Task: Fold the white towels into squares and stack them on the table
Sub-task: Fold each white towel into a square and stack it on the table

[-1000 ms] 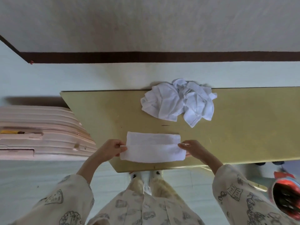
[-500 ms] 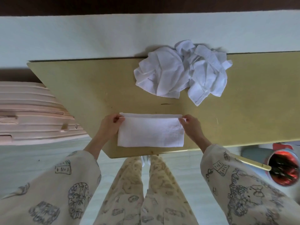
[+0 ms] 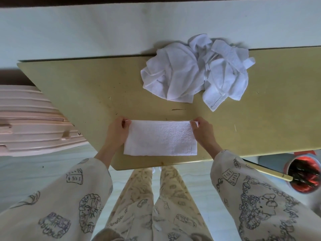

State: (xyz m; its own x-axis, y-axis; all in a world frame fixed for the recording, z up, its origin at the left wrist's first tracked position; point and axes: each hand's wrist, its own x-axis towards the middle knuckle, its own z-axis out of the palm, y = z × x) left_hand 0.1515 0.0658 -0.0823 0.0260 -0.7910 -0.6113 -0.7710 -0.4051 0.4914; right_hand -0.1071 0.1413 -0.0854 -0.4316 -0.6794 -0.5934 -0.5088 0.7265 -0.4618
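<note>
A white towel, folded into a flat rectangle, lies near the front edge of the yellow table. My left hand pinches its far left corner. My right hand pinches its far right corner. Both hands rest at the towel's short sides. Behind it, toward the far edge, sits a crumpled pile of white towels, unfolded and heaped together.
A pink ribbed suitcase stands to the left of the table. A red cup with a stick in it sits low at the right. The table's left corner is cut at an angle.
My hands slid from the near part of the towel's sides up to its far corners. The head camera tilted down, so the table sits higher in view.
</note>
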